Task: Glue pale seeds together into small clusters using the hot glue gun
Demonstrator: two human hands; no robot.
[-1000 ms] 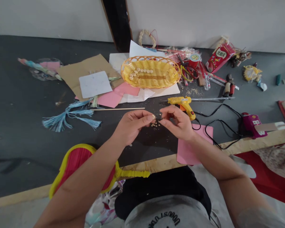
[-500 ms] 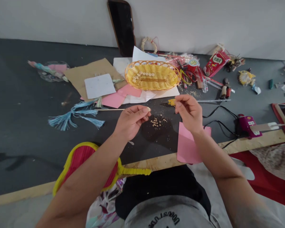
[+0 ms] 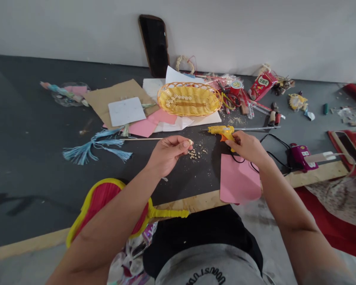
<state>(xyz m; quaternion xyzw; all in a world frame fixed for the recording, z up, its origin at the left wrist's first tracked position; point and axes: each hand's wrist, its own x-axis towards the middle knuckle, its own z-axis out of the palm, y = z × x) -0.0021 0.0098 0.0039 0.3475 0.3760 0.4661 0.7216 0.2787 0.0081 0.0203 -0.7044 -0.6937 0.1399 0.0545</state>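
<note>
My left hand [image 3: 170,154] is closed in a pinch on a small pale cluster [image 3: 190,141] that shows at its fingertips. A thin wooden stick [image 3: 142,139] runs out to the left from behind that hand; whether the fingers hold it too I cannot tell. Below the fingertips lie several tiny pale pieces [image 3: 195,153] on the dark table. My right hand [image 3: 249,147] has its thumb and fingers closed around the handle of a yellow hot glue gun [image 3: 221,130] with an orange trigger. A clear glue stick [image 3: 255,128] sticks out of the gun's back, and its nozzle points left.
A yellow woven basket [image 3: 192,107] with pale pieces in it stands behind my hands. Blue tassels [image 3: 89,150] lie left. A red and yellow fan [image 3: 102,194] lies at the front edge, pink paper [image 3: 239,182] below my right hand. A phone [image 3: 154,45] leans on the wall.
My right hand has moved right and down from beside the glue gun's front and now grips its handle. My left hand has shifted slightly right, keeping its pinch.
</note>
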